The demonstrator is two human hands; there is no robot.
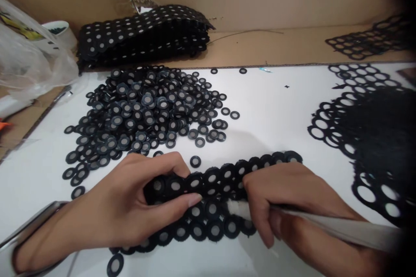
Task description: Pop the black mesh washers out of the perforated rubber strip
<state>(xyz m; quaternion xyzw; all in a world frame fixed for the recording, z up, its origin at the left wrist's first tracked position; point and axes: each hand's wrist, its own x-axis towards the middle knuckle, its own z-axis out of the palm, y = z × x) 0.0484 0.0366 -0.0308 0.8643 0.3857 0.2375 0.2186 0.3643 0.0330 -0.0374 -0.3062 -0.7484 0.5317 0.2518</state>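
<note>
A folded black rubber sheet of joined washers with pale mesh centres (214,227) lies in front of me. My left hand (130,199) is closed on its left part, thumb on the near side of the fold and fingers behind it. My right hand (289,199) is closed around a long pale stick-like tool (344,227). The tool's whitish tip touches or nearly touches the sheet beside the fold; its exact kind is unclear. The knuckles of that hand rest against the sheet's right part. A loose washer (195,161) sits just behind the fold.
Behind my left hand spreads a pile of loose washers (147,99). A larger folded dotted sheet (143,30) stands at the back. Black punched-out webbing (331,123) heaps on the right. A clear plastic bag (22,60) and white cup (61,34) are at far left.
</note>
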